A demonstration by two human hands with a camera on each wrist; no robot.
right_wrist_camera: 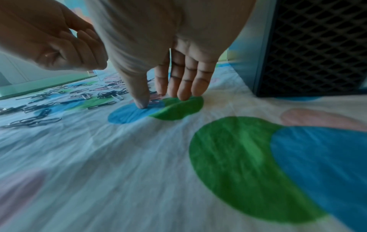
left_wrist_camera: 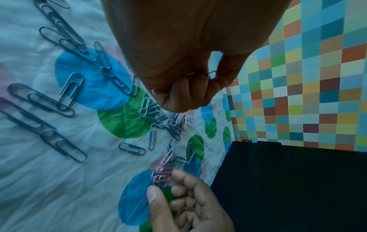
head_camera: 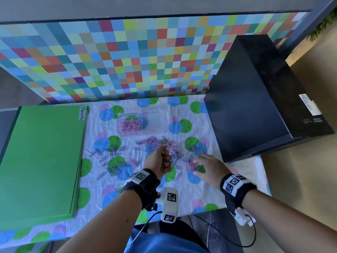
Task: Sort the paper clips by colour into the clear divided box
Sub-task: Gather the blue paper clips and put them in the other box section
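Observation:
The clear divided box point(head_camera: 158, 114) stands at the back of the spotted cloth; its left compartment holds pink paper clips point(head_camera: 130, 126), and the right one looks bare. A mixed pile of pink and grey clips point(head_camera: 158, 143) lies in front of it. My left hand point(head_camera: 165, 157) hovers over the pile as a fist, gripping a bunch of paper clips point(left_wrist_camera: 210, 73). My right hand point(head_camera: 197, 168) reaches down with straight fingers point(right_wrist_camera: 184, 87), its thumb point(right_wrist_camera: 142, 102) touching the cloth beside a small cluster of pink clips point(left_wrist_camera: 160, 177).
Grey clips point(head_camera: 111, 161) are scattered to the left. A stack of green folders point(head_camera: 42, 161) labelled Permits fills the table's left side. A black case point(head_camera: 255, 99) stands close on the right. A chequered board point(head_camera: 127, 57) closes off the back.

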